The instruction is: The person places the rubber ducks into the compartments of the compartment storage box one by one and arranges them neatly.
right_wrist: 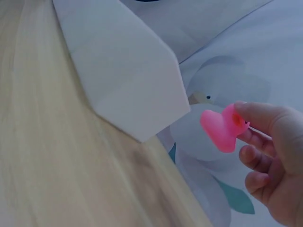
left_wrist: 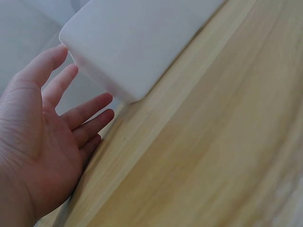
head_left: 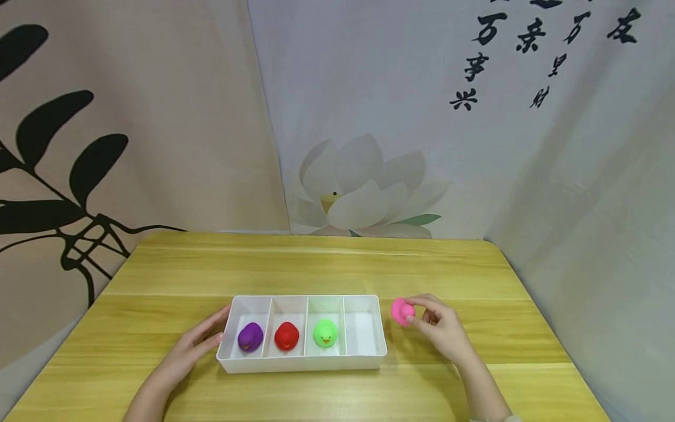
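My right hand (head_left: 439,328) pinches a pink rubber duck (head_left: 403,312) by its head, between thumb and fingers, just right of the white tray (head_left: 300,364). In the right wrist view the duck (right_wrist: 221,128) shows its orange beak and is held up off the table. My left hand (head_left: 192,346) rests its fingertips against the tray's left end, fingers mostly straight, as the left wrist view also shows. Of the tray's four-in-a-row compartments, the leftmost holds a purple duck (head_left: 250,337), then come a red duck (head_left: 286,336) and a green duck (head_left: 325,333); the rightmost compartment (head_left: 364,328) shows its bare floor.
The tray stands near the front of a wooden table (head_left: 316,264). Behind the table hangs a pale cloth backdrop (head_left: 369,88) with a printed lotus, dark leaves and characters; it continues along both sides.
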`<state>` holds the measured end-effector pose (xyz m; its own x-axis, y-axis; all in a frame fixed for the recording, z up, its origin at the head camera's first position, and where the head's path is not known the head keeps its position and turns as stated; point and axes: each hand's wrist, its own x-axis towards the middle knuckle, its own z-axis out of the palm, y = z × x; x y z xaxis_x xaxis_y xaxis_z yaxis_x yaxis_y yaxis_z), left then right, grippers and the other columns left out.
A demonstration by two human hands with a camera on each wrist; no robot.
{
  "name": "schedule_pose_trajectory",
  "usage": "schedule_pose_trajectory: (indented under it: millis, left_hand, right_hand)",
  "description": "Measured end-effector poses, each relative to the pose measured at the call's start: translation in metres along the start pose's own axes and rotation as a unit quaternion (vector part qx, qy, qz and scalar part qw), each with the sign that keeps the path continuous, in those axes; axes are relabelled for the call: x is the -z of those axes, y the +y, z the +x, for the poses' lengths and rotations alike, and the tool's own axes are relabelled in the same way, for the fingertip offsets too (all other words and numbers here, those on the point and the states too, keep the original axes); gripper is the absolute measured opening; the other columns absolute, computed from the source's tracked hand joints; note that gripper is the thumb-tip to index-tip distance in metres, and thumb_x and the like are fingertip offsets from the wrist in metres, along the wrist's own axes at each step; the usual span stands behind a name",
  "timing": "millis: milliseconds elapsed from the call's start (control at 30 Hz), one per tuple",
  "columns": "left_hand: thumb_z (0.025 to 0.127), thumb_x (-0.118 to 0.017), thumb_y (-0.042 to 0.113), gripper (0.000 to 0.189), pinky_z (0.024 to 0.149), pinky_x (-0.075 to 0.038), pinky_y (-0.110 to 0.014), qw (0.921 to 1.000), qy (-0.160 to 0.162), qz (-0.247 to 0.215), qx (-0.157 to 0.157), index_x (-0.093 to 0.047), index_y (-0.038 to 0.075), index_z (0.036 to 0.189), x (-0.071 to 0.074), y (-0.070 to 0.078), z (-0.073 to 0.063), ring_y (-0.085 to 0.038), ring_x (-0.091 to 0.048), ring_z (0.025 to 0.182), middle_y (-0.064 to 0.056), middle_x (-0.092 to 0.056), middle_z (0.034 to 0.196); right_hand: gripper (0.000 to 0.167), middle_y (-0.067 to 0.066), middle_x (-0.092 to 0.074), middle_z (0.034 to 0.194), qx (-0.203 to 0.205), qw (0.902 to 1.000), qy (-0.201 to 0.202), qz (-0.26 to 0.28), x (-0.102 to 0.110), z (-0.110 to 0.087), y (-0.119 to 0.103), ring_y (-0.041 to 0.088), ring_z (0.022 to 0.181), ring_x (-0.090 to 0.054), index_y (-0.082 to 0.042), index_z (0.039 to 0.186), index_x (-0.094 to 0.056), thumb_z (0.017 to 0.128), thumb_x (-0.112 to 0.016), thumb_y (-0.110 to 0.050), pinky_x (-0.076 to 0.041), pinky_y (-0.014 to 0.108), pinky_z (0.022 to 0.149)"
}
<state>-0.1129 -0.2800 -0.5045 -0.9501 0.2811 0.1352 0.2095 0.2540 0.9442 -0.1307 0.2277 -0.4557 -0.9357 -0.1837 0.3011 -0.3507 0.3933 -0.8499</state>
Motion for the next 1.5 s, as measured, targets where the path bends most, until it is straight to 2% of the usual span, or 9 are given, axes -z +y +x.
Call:
schedule_pose_trajectory:
  millis: [233, 467, 533, 833, 1100, 1367, 1500]
  left_hand:
    - [0.099, -0.05, 0.008, 0.05, 0.096, -0.03, -0.014, 1.0, -0.001, -0.001, 0.003, -0.037, 0.008, 0.147, 0.0, 0.001, 0.001, 0.004, -0.038, 0.125, -0.022, -0.038, 0.146]
    - [0.099, -0.049, 0.007, 0.05, 0.096, -0.03, -0.014, 1.0, -0.003, -0.004, 0.0, -0.037, 0.007, 0.147, 0.0, 0.002, 0.001, 0.004, -0.038, 0.125, -0.022, -0.037, 0.146]
    - [0.099, -0.05, 0.007, 0.05, 0.096, -0.03, -0.013, 1.0, -0.002, -0.002, 0.0, -0.037, 0.007, 0.147, 0.0, 0.001, 0.001, 0.004, -0.038, 0.125, -0.022, -0.037, 0.146]
    - [0.099, -0.05, 0.007, 0.05, 0.096, -0.03, -0.013, 1.0, 0.0, -0.003, 0.001, -0.037, 0.008, 0.147, 0.0, -0.001, 0.001, 0.003, -0.038, 0.125, -0.022, -0.038, 0.146]
    - [0.099, -0.05, 0.008, 0.05, 0.096, -0.029, -0.012, 1.0, 0.001, -0.004, 0.003, -0.037, 0.007, 0.147, 0.0, 0.0, 0.001, 0.005, -0.037, 0.124, -0.023, -0.037, 0.146]
    - [0.099, -0.05, 0.008, 0.05, 0.096, -0.028, -0.012, 1.0, 0.002, 0.001, 0.004, -0.037, 0.008, 0.147, 0.0, 0.0, 0.0, 0.006, -0.037, 0.125, -0.023, -0.036, 0.147]
    - [0.099, -0.05, 0.008, 0.049, 0.095, -0.028, -0.011, 1.0, 0.004, 0.001, 0.007, -0.037, 0.008, 0.147, 0.0, -0.001, -0.001, 0.007, -0.037, 0.124, -0.023, -0.037, 0.146]
  right_hand:
    - [0.028, 0.002, -0.065, 0.107, 0.009, 0.9999, 0.007, 0.009, 0.0, 0.001, -0.015, 0.011, 0.058, -0.046, -0.012, 0.109, -0.07, 0.082, -0.076, -0.008, -0.041, 0.023, 0.047]
    - [0.027, 0.014, -0.065, 0.102, 0.034, 0.9994, -0.001, 0.008, -0.004, 0.002, -0.064, 0.01, 0.057, -0.045, 0.003, 0.105, -0.068, 0.079, -0.074, 0.005, -0.04, 0.022, 0.047]
    - [0.026, 0.014, -0.065, 0.1, 0.031, 0.9995, -0.005, 0.009, -0.006, 0.002, -0.068, 0.01, 0.058, -0.045, 0.003, 0.105, -0.068, 0.08, -0.074, 0.004, -0.039, 0.022, 0.048]
    - [0.026, 0.012, -0.066, 0.096, 0.039, 0.9989, -0.009, 0.022, -0.017, 0.006, -0.077, 0.01, 0.056, -0.043, 0.003, 0.103, -0.069, 0.078, -0.076, 0.003, -0.035, 0.021, 0.046]
    - [0.025, 0.014, -0.066, 0.094, 0.042, 0.9984, -0.019, 0.034, -0.026, 0.009, -0.078, 0.008, 0.056, -0.043, 0.003, 0.101, -0.069, 0.077, -0.077, 0.004, -0.035, 0.02, 0.046]
    - [0.023, 0.012, -0.066, 0.099, 0.009, 0.9971, -0.054, 0.052, -0.035, 0.012, -0.074, 0.008, 0.058, -0.044, 0.001, 0.1, -0.07, 0.077, -0.077, 0.001, -0.036, 0.017, 0.05]
    - [0.024, 0.011, -0.067, 0.1, -0.009, 0.9972, -0.063, 0.039, -0.041, 0.013, -0.073, 0.008, 0.058, -0.043, 0.0, 0.098, -0.071, 0.076, -0.078, 0.002, -0.036, 0.017, 0.05]
